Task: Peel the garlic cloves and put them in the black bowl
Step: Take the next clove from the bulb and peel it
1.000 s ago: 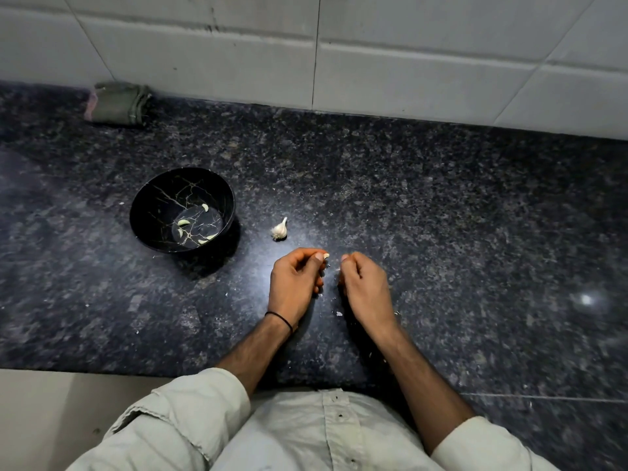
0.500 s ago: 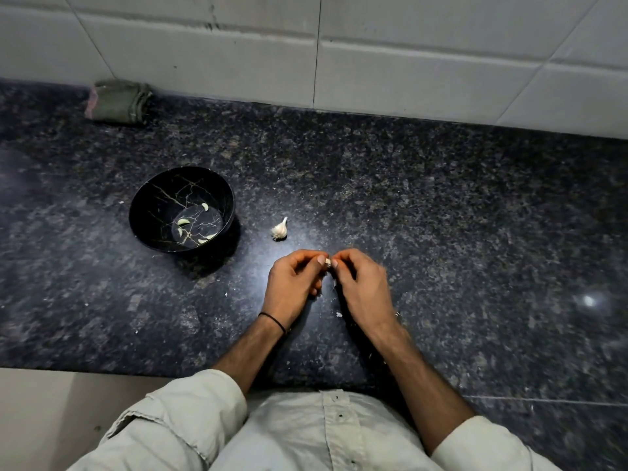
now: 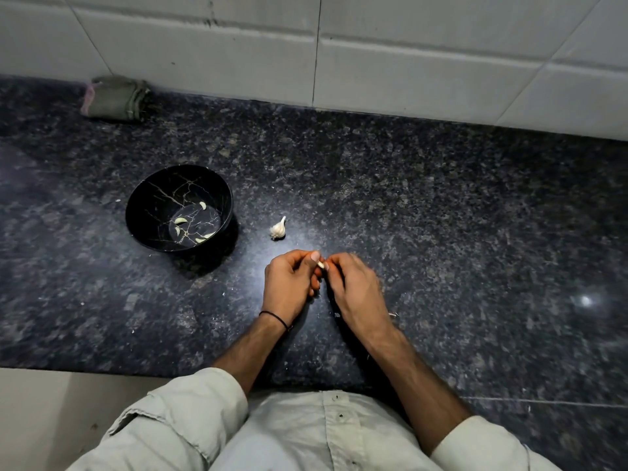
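L grip [image 3: 289, 283] & R grip [image 3: 356, 288] are both curled, fingertips pinching one clove [image 3: 320, 264] btwn them, just over the surface [image 3: 441, 232]. Step looks like peeling; can't tell how much skin's left. Next: strip it clean, then drop it in the bowl [image 3: 153, 195] w/ the peeled cloves [image 3: 180, 220]. The bulb [image 3: 278, 228] is near.

Two hands working one garlic clove on a dark counter

The left hand [image 3: 289, 287] and right hand [image 3: 355, 287] meet fingertip to fingertip, pinching a small garlic clove [image 3: 320, 264] between them above the speckled counter [image 3: 441, 232]. A black bowl [image 3: 179, 207] holding peeled cloves [image 3: 180, 220] sits to the left, a garlic bulb [image 3: 278, 228] beside it.
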